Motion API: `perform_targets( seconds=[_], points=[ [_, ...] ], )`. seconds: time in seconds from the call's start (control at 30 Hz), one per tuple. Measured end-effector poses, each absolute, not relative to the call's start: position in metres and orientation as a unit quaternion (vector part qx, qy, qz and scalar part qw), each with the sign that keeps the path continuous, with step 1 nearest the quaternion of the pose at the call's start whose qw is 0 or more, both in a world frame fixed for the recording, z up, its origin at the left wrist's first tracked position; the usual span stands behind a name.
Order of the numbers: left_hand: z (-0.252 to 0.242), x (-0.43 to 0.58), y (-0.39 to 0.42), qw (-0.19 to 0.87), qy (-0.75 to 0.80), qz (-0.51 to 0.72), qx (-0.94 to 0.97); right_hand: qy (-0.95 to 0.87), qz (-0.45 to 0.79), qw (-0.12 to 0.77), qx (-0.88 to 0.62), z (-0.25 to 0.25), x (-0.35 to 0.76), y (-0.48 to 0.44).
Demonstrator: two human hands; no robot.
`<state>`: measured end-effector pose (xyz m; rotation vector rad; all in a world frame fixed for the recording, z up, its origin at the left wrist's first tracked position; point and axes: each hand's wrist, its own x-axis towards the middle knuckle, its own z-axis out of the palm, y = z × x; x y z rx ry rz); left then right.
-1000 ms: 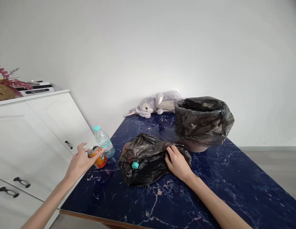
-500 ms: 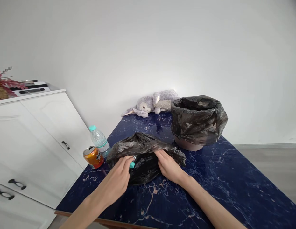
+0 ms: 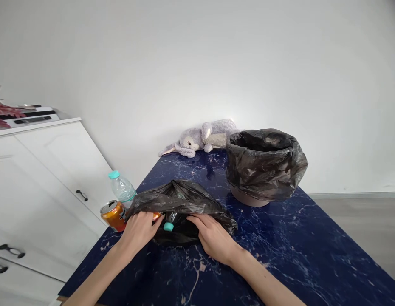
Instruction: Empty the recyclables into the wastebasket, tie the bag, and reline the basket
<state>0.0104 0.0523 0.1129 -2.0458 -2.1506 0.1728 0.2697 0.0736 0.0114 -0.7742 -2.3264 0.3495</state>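
A crumpled black plastic bag (image 3: pixel 181 199) lies on the dark blue marble table (image 3: pixel 280 255). My left hand (image 3: pixel 138 229) grips the bag's left edge with curled fingers. My right hand (image 3: pixel 213 238) rests on the bag's right front edge, fingers bent on the plastic. Between my hands a bottle with a teal cap (image 3: pixel 168 227) pokes out of the bag's mouth. An orange drink can (image 3: pixel 113 216) and a clear water bottle (image 3: pixel 122 189) with a teal cap stand just left of the bag.
A bin lined with a black bag (image 3: pixel 264 163) stands behind on the right. A grey plush toy (image 3: pixel 200 140) lies at the table's far edge by the wall. A white cabinet (image 3: pixel 41 182) with dark handles stands to the left.
My left hand let go of the orange can, which now stands on the table, and moved right to grip the bag's edge. My right hand slid slightly left along the bag.
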Motion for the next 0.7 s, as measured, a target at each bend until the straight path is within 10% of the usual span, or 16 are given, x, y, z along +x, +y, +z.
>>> perform_targets(
  seconds=[0.37, 0.7],
  points=[
    [0.141, 0.030, 0.041, 0.106, -0.728, 0.058, -0.674, -0.812, 0.146, 0.394, -0.406, 0.007, 0.269, 0.083],
    [0.160, 0.016, -0.068, 0.052, -0.613, -0.206, -0.761, -0.779, 0.139, 0.441, -0.423, -0.018, 0.273, 0.094]
  ],
)
